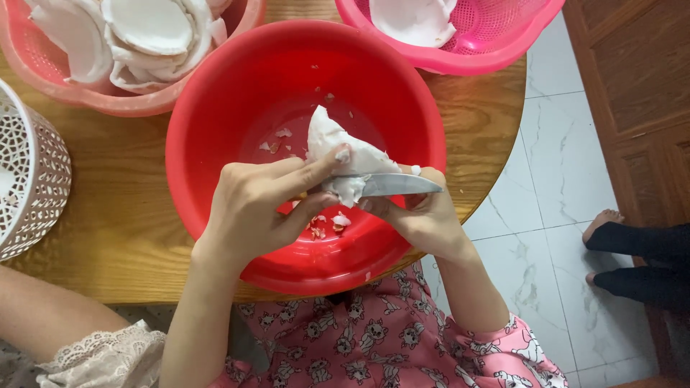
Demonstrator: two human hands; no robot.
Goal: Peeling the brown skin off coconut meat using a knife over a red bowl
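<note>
My left hand [255, 205] holds a white wedge of coconut flesh [338, 147] over a big red plastic bowl [215, 93]. My right hand [420, 215] grips a knife [399, 185], its metal blade lying flat against the lower edge of the piece and pointing right. Small scraps of peel lie on the bowl's bottom, partly hidden under my hands.
The bowl stands on a round wooden table [122, 208]. Behind it are a salmon-pink basin [50, 79] with several white coconut pieces and a pink basket [496, 43] holding more. A white lattice basket [32, 172] stands left. Another person's arm [50, 316] is lower left, feet [618, 248] on the tiled floor at right.
</note>
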